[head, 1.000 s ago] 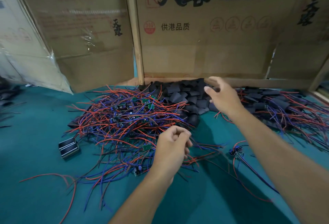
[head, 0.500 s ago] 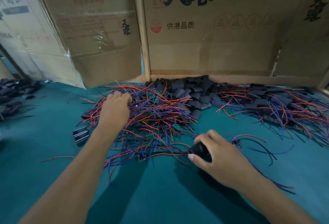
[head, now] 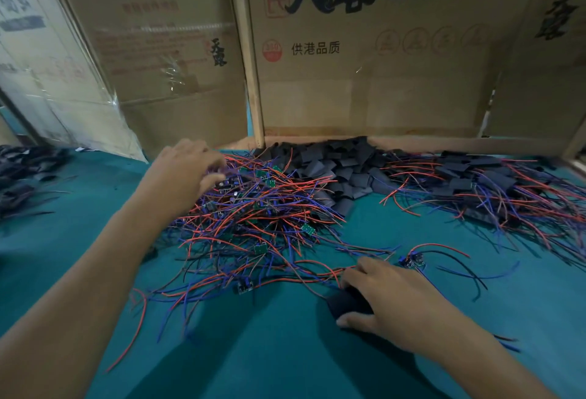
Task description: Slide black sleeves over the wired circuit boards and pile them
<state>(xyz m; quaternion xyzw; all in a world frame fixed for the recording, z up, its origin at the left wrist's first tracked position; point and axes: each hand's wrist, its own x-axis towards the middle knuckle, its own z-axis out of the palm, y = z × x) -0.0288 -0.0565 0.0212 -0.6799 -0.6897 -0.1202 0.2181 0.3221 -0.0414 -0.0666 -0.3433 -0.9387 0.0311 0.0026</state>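
A black sleeve [head: 347, 302] lay low on the green table [head: 285, 351] at near right, pinched in the grip of the right hand [head: 391, 298], thumb under its near edge and fingers over its far edge. Just left and beyond it spread the tangle of wired circuit boards [head: 263, 218]. The left hand [head: 187, 170] rested on that tangle's far left part, fingers loosely spread, holding nothing plainly visible. Loose sleeves [head: 333, 164] were heaped against the cardboard boxes [head: 364, 65]; sleeved boards [head: 482, 183] lay far right.

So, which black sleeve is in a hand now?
The lone sleeve near the front, pinched by the right hand. All other sleeves lie in the heap by the cardboard, untouched.
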